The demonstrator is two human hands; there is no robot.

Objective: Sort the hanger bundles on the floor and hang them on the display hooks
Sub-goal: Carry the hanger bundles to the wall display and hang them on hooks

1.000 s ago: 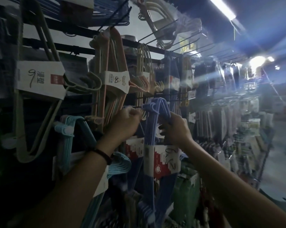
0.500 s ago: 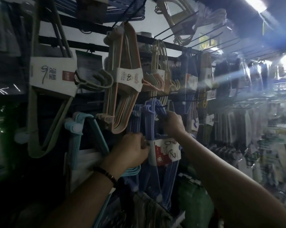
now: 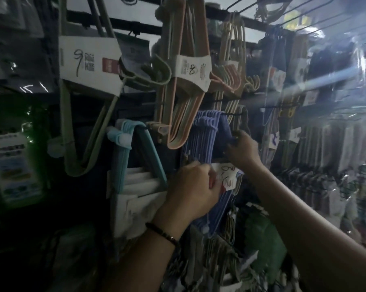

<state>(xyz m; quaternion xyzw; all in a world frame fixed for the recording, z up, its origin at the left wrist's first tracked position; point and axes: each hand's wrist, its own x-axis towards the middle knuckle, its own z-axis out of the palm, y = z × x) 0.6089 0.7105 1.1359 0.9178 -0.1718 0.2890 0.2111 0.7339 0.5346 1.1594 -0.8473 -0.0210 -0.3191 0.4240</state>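
Left hand (image 3: 191, 186): fingers curled tight around the lower body of the purple hanger bundle (image 3: 205, 133), at its paper label (image 3: 228, 175). A dark bracelet (image 3: 163, 232) sits on that wrist.

Right hand (image 3: 242, 149): higher and further right, fingers closed on the bundle's right shoulder. The frame is dim and blurred, so the exact finger placement cannot be made out. The hands are apart, one above the other, both clamped on the same bundle.

Position of the bundle: directly ahead of both hands, long axis close to vertical, top end uppermost. Its curved tops lie against the black display hook (image 3: 232, 114), which projects just above the right hand. They appear to be draped over it, though full seating cannot be confirmed.

Governing relation: the hook lies above both hands and nearer the right one. Any final seating therefore falls to the right hand, while the left steadies the lower end.

Surroundings: a peach bundle (image 3: 184, 91) hangs just up and left of the hands, touching the purple one. A light blue bundle (image 3: 133, 148) hangs left of the left hand.
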